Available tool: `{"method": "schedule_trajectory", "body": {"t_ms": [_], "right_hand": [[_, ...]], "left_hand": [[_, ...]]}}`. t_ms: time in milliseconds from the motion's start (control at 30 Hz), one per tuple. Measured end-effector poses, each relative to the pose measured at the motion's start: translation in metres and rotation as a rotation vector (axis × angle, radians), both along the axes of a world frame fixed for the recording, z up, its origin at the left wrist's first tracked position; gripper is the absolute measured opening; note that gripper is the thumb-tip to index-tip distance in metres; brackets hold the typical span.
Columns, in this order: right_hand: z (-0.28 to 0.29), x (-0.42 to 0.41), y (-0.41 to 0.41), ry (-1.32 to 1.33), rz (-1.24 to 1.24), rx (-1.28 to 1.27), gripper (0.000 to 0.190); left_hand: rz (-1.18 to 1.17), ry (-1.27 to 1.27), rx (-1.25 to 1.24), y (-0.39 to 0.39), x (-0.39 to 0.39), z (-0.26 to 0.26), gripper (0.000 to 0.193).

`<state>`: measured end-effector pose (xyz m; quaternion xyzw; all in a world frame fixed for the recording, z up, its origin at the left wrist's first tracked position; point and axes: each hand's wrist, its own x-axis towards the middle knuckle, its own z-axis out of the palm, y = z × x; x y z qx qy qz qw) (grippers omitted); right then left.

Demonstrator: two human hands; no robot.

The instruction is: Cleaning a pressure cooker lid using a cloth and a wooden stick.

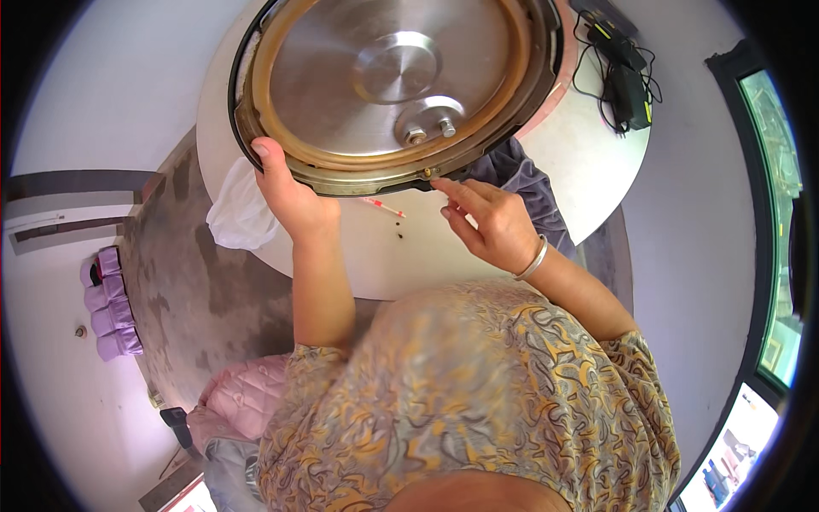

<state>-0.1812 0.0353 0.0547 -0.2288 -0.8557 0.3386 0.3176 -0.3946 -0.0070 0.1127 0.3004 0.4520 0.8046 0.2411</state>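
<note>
A round pressure cooker lid (333, 96) is held up with its steel underside facing me. A yellowed sealing ring (262, 80) runs inside its rim, and two metal valve fittings (430, 131) stand out from a raised patch near the lower edge. My left hand (301, 201) grips the lid's lower left rim, thumb on the underside face; its other fingers are hidden behind. At the lower rim, my right hand (499, 221) has its index fingertip at or just below a small brass-coloured part (428, 172). I cannot tell whether they touch. Its thumb is apart from the index finger.
Below the lid is a round white table (358, 269). On it lie a thin red-and-white stick (386, 207), dark specks (400, 235), a white plastic bag (240, 214), grey cloth (528, 185) and black power adapters with cables (627, 96). A pink quilted item (240, 393) is beside me.
</note>
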Motion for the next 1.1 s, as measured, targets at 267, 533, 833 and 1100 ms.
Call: {"method": "schedule_trajectory", "body": {"t_ms": [267, 533, 833, 1100], "right_hand": [[0.000, 0.001, -0.007, -0.020, -0.071, 0.111, 0.037], [0.002, 0.000, -0.005, -0.116, -0.070, 0.168, 0.033], [0.003, 0.003, 0.000, -0.076, -0.053, 0.092, 0.025], [-0.011, 0.024, 0.000, 0.207, -0.220, -0.389, 0.016]], "left_hand": [[0.011, 0.043, 0.069, -0.013, 0.007, 0.008, 0.056], [-0.002, 0.073, 0.074, -0.019, 0.008, 0.009, 0.058], [0.037, -0.006, -0.019, -0.012, 0.011, 0.010, 0.058], [0.024, -0.316, -0.023, -0.005, -0.004, 0.004, 0.053]]}}
